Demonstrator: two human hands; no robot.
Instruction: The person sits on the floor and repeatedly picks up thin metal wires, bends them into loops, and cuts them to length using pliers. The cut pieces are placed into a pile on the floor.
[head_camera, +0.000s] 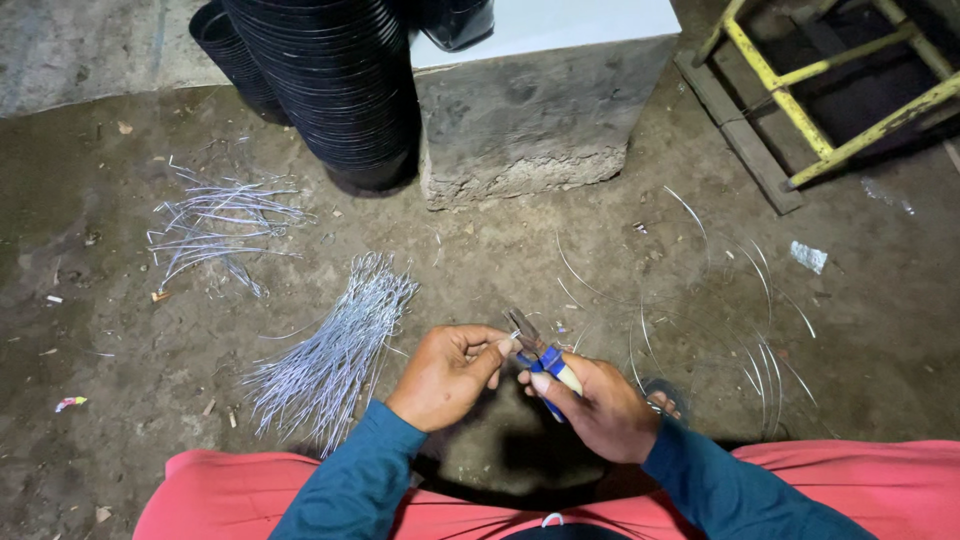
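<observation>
My right hand grips a pair of pliers with blue and pale handles, jaws pointing up and left. My left hand pinches a thin piece of wire right at the plier jaws. Both hands meet low in the middle of the head view, above my red-clad knees. A bundle of cut, twisted wire pieces lies on the ground just left of my left hand. A looser pile of bent wires lies farther left and back. Long curved loops of wire spread over the ground to the right.
A stack of black plastic pots leans at the back beside a concrete block with a white top. A yellow metal frame and a wooden plank stand at the back right. My sandalled foot shows beside my right hand. The floor is bare dirt.
</observation>
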